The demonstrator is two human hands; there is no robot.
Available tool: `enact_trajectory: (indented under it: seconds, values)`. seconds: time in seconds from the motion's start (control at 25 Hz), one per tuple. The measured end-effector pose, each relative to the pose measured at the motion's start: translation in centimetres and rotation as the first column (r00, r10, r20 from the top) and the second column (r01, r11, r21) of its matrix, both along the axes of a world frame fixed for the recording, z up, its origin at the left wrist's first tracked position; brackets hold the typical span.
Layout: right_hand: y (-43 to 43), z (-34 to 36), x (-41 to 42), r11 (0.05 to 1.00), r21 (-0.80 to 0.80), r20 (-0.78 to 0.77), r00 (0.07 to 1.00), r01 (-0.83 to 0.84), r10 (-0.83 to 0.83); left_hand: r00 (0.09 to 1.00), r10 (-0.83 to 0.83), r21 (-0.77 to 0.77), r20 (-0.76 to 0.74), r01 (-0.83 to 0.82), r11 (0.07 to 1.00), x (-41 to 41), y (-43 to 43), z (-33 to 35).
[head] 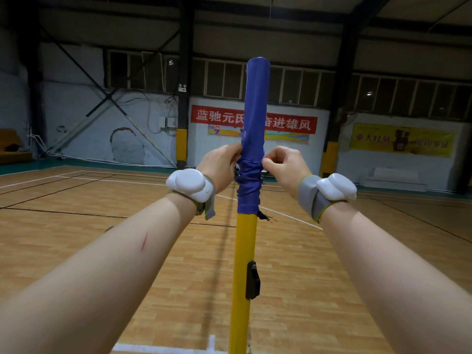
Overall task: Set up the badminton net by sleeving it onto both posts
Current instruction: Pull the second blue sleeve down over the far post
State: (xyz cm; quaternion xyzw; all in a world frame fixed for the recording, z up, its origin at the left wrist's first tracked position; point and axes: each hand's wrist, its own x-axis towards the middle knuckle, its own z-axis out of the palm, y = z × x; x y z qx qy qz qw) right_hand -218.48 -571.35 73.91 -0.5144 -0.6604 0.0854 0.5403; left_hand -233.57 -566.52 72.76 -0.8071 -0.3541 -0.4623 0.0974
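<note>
A yellow post (244,264) stands upright right in front of me. The net's blue sleeve (255,103) covers its upper part, smooth at the top and bunched into wrinkles lower down, ending where the yellow shows. My left hand (221,164) pinches the sleeve's left side at the top of the wrinkles. My right hand (283,163) pinches the right side at the same height. A frayed dark cord end (264,216) sticks out at the sleeve's lower edge. The net mesh itself is barely visible beyond the post.
A black bracket (252,280) is fixed to the post lower down. Wooden court floor (102,226) with painted lines spreads all around. Far off are a wall with a red banner (217,116), a yellow poster (402,140) and a white roll (396,178).
</note>
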Motion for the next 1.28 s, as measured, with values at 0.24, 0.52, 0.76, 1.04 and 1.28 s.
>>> enact_trajectory:
  seconds: [0.24,0.52,0.76,1.04,1.28]
  values:
    - [-0.7,0.2,0.5,0.99,-0.138,0.106,0.994,0.008,0.007,0.994,-0.024,-0.148,-0.107,0.008,0.989,-0.7,-0.7,0.3]
    - [-0.3,6.6,0.3,0.996,0.091,-0.155,0.988,-0.012,0.026,0.948,-0.17,-0.08,0.269,0.198,0.977,0.6,-0.5,7.5]
    - [1.1,8.0,-0.4,0.982,0.14,-0.15,0.983,0.127,-0.106,0.945,-0.121,-0.072,0.303,0.15,0.986,1.2,0.5,8.7]
    - [1.5,8.3,-0.8,0.972,0.152,-0.079,0.982,0.181,-0.17,0.995,-0.008,0.049,0.1,0.003,0.999,0.5,0.4,9.2]
    - [2.1,8.2,-0.4,0.95,0.193,-0.023,0.969,0.245,-0.245,0.996,-0.042,0.134,0.082,0.031,0.991,0.7,0.8,8.9]
